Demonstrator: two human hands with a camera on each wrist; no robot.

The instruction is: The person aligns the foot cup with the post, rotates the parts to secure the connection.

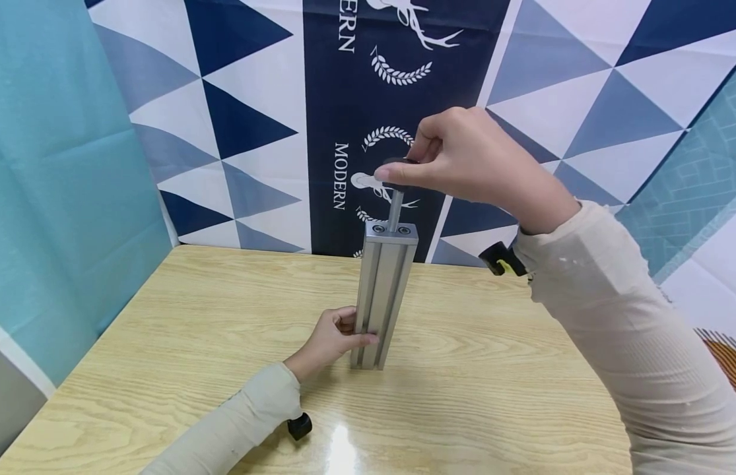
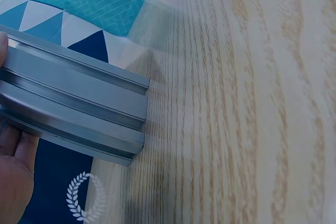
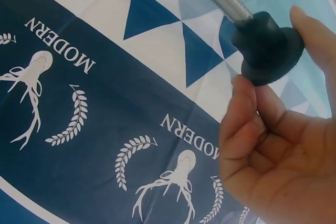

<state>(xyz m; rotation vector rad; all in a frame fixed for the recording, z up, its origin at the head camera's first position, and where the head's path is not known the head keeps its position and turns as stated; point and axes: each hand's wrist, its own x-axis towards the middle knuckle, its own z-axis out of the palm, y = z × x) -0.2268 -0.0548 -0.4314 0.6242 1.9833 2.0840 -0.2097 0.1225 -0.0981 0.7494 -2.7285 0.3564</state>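
Note:
A silver grooved aluminium profile (image 1: 384, 284) stands upright, slightly tilted, its lower end on the table. My left hand (image 1: 329, 340) grips it near the bottom, thumb on the front face and fingers behind; the left wrist view shows the profile's end (image 2: 121, 114) against the wood. An end plate (image 1: 397, 239) with two round screws caps the top. From between these screws rises a threaded rod (image 1: 395, 210) ending in a black levelling foot (image 3: 270, 51). My right hand (image 1: 468, 158) pinches the foot's wide round base between thumb and fingers. How deep the rod sits is hidden.
The wooden table (image 1: 492, 389) spreads around the profile. Behind it hangs a patterned cloth (image 1: 249, 132) with triangles and deer heads, and a teal cloth (image 1: 53, 165) hangs at the left. Each wrist wears a small black device (image 1: 299, 427).

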